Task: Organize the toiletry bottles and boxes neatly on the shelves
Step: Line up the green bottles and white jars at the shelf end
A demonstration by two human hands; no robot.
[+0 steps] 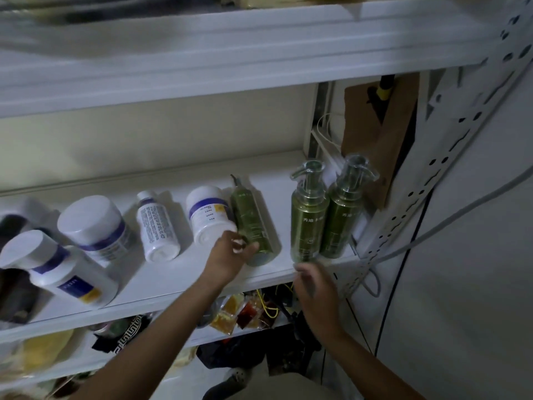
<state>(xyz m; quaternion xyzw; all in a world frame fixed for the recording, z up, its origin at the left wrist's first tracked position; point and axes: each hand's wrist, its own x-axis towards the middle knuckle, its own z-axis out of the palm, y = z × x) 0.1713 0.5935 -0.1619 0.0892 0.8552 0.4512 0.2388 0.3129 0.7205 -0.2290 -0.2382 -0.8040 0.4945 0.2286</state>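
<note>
On the white shelf (161, 278) a slim green bottle (249, 217) lies on its side, and my left hand (230, 254) grips its near end with thumb and fingers. Two green pump bottles stand upright at the shelf's right end, one (308, 217) beside the other (343, 215). My right hand (314, 287) hovers just below the nearer one at the shelf's front edge; it is blurred, its fingers relaxed and holding nothing. To the left, several white bottles with purple labels lie tipped over: a wide one (209, 215), a narrow one (157, 226) and a large jar (96, 226).
A white spray bottle (66, 272) lies at the front left beside dark items (11, 226). A brown paper bag (377, 134) hangs behind the pump bottles. A perforated shelf post (427, 180) and a grey cable (438, 229) run along the right. Packets (245, 310) fill the lower shelf.
</note>
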